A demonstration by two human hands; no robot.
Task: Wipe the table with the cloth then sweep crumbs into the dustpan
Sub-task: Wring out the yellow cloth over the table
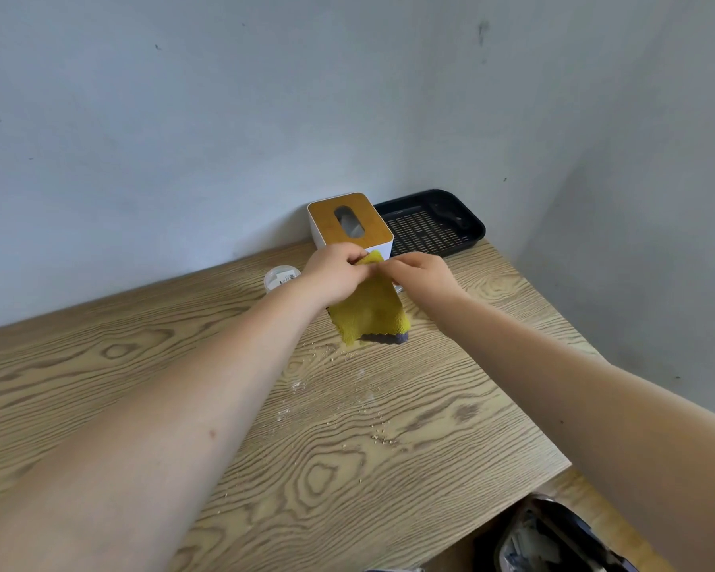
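Both hands (382, 274) pinch the hanging yellow cloth (368, 309) (grey underside) above crumbs (378, 435)

Tissue box (349, 222) — black tray (430, 225) beside it.

Soft, even daylight is filling the room, leaving the pale wall (223, 117) bright and free of glare. Only faint, diffuse shadows are falling, the clearest lying dark beneath the hanging cloth (368, 311) on the table (100, 386). The wide-angle lens is bowing the table edges and stretching the forearms near the lower corners, while the dark object (554, 538) at the bottom edge is blurring.
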